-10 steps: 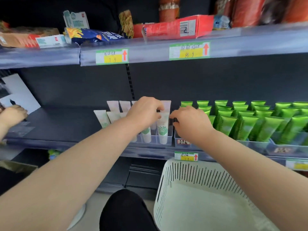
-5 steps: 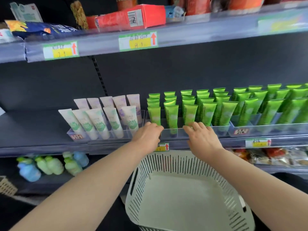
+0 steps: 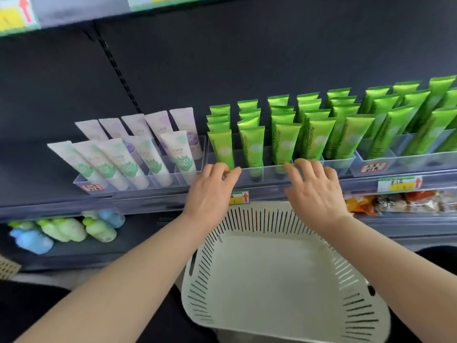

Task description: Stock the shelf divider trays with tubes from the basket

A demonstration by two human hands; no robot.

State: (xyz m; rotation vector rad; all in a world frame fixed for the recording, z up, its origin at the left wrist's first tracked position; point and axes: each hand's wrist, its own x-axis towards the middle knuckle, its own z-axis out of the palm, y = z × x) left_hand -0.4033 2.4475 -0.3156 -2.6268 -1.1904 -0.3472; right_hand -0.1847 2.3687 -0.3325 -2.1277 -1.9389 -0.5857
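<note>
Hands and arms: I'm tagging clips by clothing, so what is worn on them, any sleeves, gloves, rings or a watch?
Nothing worn shows. The left hand and right hand are bare, with no gloves, and no ring on the fingers that show. The left arm and right arm are bare to the frame's edge: no sleeves, watch or bracelet.

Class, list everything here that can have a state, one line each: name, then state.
Basket: empty, upright.
Green tubes: standing cap-down in clear tray.
White tubes: cap-down, leaning left.
Left hand: pinches clear tray's front rim.
Right hand: open, fingers on that rim.
</note>
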